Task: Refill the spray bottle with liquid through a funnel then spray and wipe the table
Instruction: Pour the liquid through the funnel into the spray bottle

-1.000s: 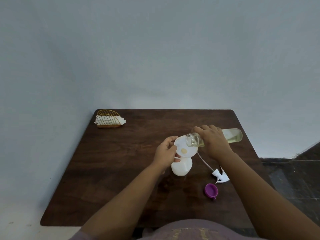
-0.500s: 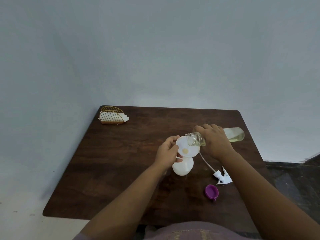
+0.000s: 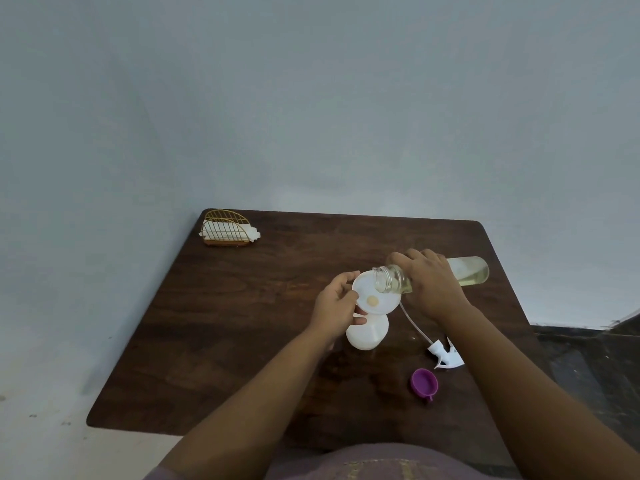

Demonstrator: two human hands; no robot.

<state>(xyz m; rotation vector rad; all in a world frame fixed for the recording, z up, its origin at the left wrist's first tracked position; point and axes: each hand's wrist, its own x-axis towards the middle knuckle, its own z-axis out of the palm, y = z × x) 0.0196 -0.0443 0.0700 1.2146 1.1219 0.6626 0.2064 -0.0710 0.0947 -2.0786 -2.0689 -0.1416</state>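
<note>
Since the earlier frames the scene has slid lower and rightward in view, while the hands and bottles have kept their pose. The dark wooden table carries everything. Above its middle, a clear refill bottle of pale yellow liquid is held almost level, its long axis running left to right and its open threaded mouth pointing left over the funnel. The right hand is wrapped over the bottle's middle, fingers curled close together on top. The white funnel, with a yellowish pool at its centre, is seated in the white spray bottle, which stands upright just below the refill bottle's mouth. The funnel's left rim is pinched by the left hand, thumb low by the neck; whether liquid is running cannot be made out. Right of the spray bottle lie the white trigger head with its dip tube, and a purple cap. A gold wire napkin holder is set at the far left corner.
</note>
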